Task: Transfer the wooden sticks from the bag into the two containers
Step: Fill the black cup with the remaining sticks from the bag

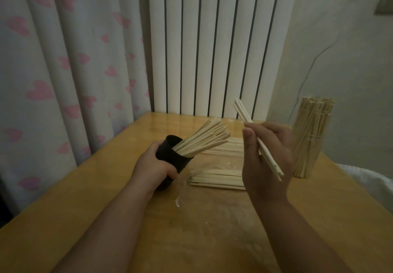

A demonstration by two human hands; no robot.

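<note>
Near the left edge of the wooden table (212,230), our left hand (155,164) grips the tilted black cup (180,162) while our right hand (268,160) pinches a few sticks (242,113), which we judge must slide in next.

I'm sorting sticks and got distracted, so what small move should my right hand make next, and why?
Probably slide the few sticks pinched in your right hand into the black cup. Your left hand holds it tilted, mouth toward them, and the sticks already inside seem to leave room.
</note>
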